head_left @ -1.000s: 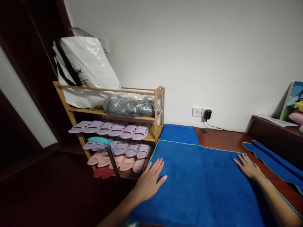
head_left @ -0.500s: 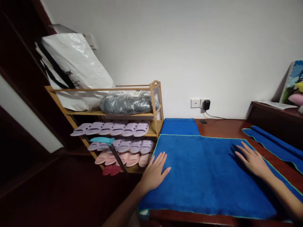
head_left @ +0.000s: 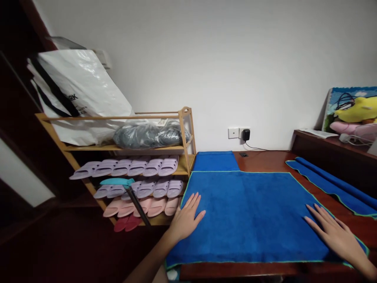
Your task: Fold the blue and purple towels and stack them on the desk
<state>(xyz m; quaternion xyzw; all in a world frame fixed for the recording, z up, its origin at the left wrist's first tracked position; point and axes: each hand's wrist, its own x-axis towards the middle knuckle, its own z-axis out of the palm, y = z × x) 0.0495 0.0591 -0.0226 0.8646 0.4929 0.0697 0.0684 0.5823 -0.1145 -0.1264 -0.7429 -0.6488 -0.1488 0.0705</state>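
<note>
So in the head view, 1 big blue cloth (head_left: 250, 216) with a green hem is spread across the tabletop (head_left: 265, 159), its near hem lying along the front edge. The left hand (head_left: 186, 220) is laid palm-down on the cloth's left border, thumb held away from the other 4 fingers, nothing gripped. The right hand (head_left: 332, 228) is placed over the right border, fingers straight and slightly apart; whether it's fully pressed down can't really be told.

A blue piece of fabric (head_left: 216, 162) is partly covered by the cloth at the tabletop's back-left corner, and a long blue strip (head_left: 326, 184) is laid near the right edge, just beside a dark raised shelf (head_left: 330, 147). A black adapter (head_left: 246, 135) is plugged in above the back edge. Past the left edge, lilac and pink slippers are lined up on a wooden rack (head_left: 189, 157), with a white bag (head_left: 85, 90) kept up top.
</note>
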